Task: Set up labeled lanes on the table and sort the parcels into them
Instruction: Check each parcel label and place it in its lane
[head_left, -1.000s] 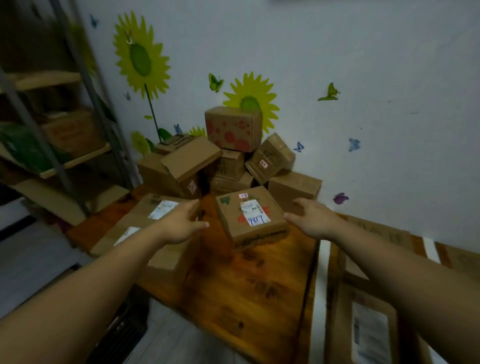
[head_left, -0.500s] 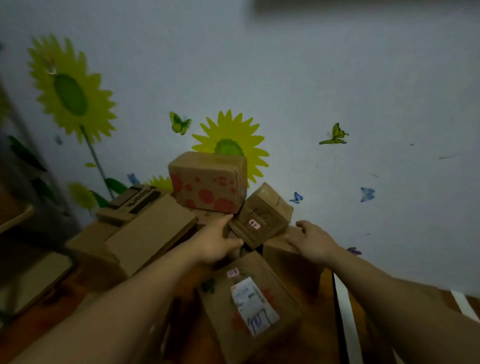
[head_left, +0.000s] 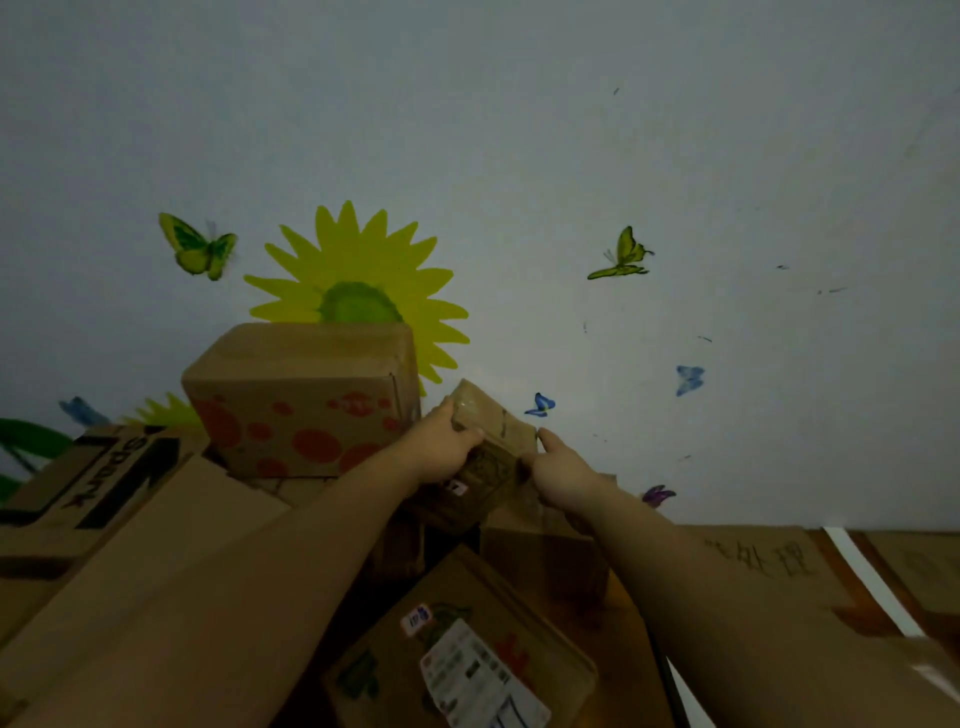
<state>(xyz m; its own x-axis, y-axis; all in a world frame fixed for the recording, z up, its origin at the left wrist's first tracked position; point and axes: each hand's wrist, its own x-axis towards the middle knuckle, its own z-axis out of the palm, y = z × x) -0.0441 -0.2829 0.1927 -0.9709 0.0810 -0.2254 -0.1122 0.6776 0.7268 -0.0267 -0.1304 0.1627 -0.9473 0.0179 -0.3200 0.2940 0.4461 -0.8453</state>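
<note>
A small tilted cardboard parcel (head_left: 493, 447) sits in the pile against the wall. My left hand (head_left: 441, 447) grips its left side, fingers curled over its top edge. My right hand (head_left: 558, 470) grips its right side, thumb up against the edge. Left of it stands a larger box with orange dots (head_left: 306, 400). Below my arms lies a flat parcel with a white shipping label (head_left: 462, 654). A cardboard lane sheet with handwritten characters (head_left: 769, 566) lies at the right, beside a white tape strip (head_left: 872, 582).
A long box printed "Spark" (head_left: 104, 483) and another plain box (head_left: 135, 561) fill the left. A brown box (head_left: 545, 556) sits under the held parcel. The wall with sunflower and butterfly stickers is right behind the pile.
Both hands went forward from the labelled flat parcel to the small tilted parcel in the pile and took hold of its two sides. The view has moved closer and tilted upward.
</note>
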